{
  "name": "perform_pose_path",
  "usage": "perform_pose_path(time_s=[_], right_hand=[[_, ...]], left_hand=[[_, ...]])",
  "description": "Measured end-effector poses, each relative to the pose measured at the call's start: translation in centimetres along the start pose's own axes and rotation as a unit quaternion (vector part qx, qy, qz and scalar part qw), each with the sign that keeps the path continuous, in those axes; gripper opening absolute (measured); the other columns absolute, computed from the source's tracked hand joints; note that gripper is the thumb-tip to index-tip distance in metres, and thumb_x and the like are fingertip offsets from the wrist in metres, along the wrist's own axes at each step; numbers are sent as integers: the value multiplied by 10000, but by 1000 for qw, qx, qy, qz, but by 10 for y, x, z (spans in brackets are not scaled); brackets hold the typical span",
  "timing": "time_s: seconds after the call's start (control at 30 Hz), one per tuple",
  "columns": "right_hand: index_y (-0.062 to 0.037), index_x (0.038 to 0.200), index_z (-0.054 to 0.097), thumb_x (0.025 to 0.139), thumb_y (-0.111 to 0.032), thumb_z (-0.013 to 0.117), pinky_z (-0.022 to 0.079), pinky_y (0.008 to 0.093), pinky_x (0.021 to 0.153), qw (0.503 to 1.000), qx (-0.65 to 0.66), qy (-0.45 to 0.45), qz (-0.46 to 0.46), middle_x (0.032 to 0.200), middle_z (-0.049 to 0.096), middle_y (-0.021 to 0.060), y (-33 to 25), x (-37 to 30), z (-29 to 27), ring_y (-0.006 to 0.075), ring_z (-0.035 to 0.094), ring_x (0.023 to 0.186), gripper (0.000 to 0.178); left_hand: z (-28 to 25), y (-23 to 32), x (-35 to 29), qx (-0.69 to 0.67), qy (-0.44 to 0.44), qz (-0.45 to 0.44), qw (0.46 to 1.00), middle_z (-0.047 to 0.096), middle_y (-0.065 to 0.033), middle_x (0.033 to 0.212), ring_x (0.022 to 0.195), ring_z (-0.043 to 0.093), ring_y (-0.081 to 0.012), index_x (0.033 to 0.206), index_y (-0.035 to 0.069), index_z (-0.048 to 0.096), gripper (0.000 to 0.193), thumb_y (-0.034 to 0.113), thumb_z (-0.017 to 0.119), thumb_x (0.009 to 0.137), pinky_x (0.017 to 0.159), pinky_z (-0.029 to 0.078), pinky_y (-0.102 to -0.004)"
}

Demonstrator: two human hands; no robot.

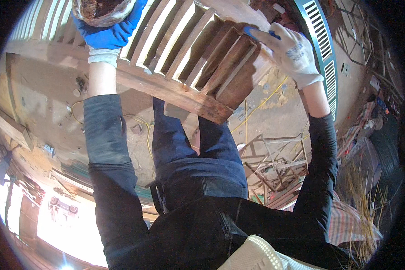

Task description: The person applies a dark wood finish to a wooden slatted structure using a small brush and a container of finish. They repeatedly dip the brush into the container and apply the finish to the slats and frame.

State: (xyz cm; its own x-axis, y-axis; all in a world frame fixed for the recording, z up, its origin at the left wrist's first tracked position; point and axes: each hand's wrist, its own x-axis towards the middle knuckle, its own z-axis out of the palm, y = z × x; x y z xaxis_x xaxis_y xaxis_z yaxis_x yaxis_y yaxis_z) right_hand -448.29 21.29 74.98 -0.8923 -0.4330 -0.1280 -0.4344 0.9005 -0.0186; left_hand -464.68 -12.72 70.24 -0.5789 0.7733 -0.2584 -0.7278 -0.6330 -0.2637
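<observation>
My left hand (pixel 104 33), in a blue-and-white work glove, is closed under a round, pale-rimmed bowl (pixel 129 10) with reddish-brown stuff inside; the top of the picture cuts it off. Below and beyond it lies a slatted wooden frame (pixel 175 92), with pale and brown slats between two long rails. At the frame's right end, my right hand (pixel 292 54), in the same kind of glove, has its fingers bent and pressed together against the brown wood. What sits in those fingers, if anything, is hidden.
A blue-green panel with slotted vents (pixel 321 49) stands close beside my right hand. Yellow cords (pixel 256 110) run over the dusty floor. Thin metal frames (pixel 279 153) lie at the right of my legs, a striped cloth (pixel 346 225) behind them. Bright daylight enters lower left.
</observation>
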Motion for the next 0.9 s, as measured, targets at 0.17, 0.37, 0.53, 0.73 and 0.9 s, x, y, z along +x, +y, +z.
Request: perform_pose_path(time_s=[0.17,0.37,0.53,0.73,0.9], right_hand=[[-185,1276,596,839,13,534,542,383,716,969,212,19,126,991,590,122,-1,3,2,333,637,790,484],[-215,1302,567,817,-57,582,560,389,753,991,98,67,55,1183,602,126,-6,37,22,314,663,874,510],[-282,1293,575,833,-66,605,576,376,728,999,-9,34,19,1170,614,84,-19,45,31,264,679,862,509],[-305,1282,584,850,-113,628,578,354,685,1000,-10,7,1,1156,616,61,-19,36,6,251,681,834,475],[-293,1346,516,866,-157,617,568,350,627,998,-6,16,57,934,591,61,-30,53,-4,244,663,710,509]], left_hand=[[-7,8,3,11,37,34,999,472,-166,1401,1296,415,-399,1367,108,491,666,558,473,875,943,474,-613],[-6,5,3,41,27,39,998,459,-181,1411,1299,409,-415,1381,93,469,698,573,463,873,944,478,-607],[-10,6,1,23,10,22,999,428,-183,1439,1327,385,-406,1411,84,424,731,575,465,871,985,451,-602],[-15,5,2,83,-30,62,994,427,-182,1446,1327,396,-404,1409,104,433,763,631,433,857,1024,411,-620],[-3,-3,4,65,31,110,991,452,-167,1430,1304,425,-403,1403,118,444,766,646,440,848,1025,411,-619]])
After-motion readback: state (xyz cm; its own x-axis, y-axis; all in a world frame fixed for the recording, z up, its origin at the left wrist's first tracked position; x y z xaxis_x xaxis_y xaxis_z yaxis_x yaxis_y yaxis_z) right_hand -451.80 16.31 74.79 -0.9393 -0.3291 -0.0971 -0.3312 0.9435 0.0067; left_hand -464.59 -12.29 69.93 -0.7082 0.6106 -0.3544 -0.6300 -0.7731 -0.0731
